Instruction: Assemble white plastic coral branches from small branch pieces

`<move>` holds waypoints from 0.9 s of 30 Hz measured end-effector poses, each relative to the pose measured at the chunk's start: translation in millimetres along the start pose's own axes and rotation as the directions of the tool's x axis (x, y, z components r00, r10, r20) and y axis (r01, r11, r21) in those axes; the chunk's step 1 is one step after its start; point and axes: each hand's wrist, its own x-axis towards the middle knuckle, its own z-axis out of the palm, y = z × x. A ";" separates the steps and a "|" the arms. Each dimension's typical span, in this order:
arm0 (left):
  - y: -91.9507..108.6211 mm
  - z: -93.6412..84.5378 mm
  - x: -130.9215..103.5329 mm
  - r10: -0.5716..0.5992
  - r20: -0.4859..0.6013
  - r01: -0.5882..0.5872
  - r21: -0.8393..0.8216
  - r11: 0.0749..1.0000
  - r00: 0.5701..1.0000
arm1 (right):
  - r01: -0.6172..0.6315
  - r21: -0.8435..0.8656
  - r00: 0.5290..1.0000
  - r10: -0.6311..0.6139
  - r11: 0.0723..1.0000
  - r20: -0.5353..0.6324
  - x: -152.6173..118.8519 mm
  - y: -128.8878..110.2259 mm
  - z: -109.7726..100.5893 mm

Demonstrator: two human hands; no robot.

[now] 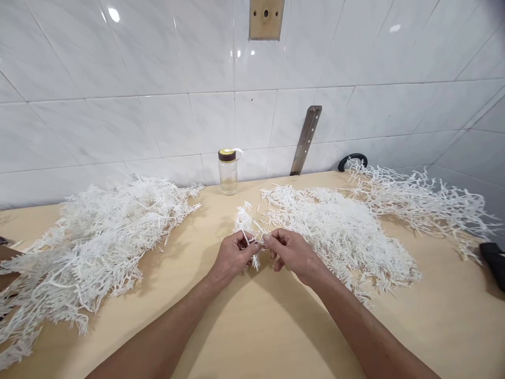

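Note:
My left hand (235, 253) is closed on a white branched plastic piece (245, 217), thin-stemmed with many small prongs, which stands up above the fingers and hangs a little below them. Right beside it, my right hand (291, 251) pinches at the same piece's right side with thumb and forefinger. Its other fingers are curled. The fingers hide part of the piece. Close to the right hand lies a heap of small loose white bits (335, 226). On the left spreads a big pile of similar white branched pieces (114, 237).
Bare white branched stems (426, 200) lie tangled at the far right. A clear bottle with a dark lid (228, 173) stands by the tiled wall, near a leaning metal strip (306, 141). A black curved object (353, 159) and a black item (493, 262) sit at the right.

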 end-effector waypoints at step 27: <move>-1.0 -8.8 5.4 -0.084 0.209 0.114 -0.135 0.984 0.974 | 0.264 -0.234 0.938 -0.305 0.936 -0.165 -1.6 -10.5 -10.9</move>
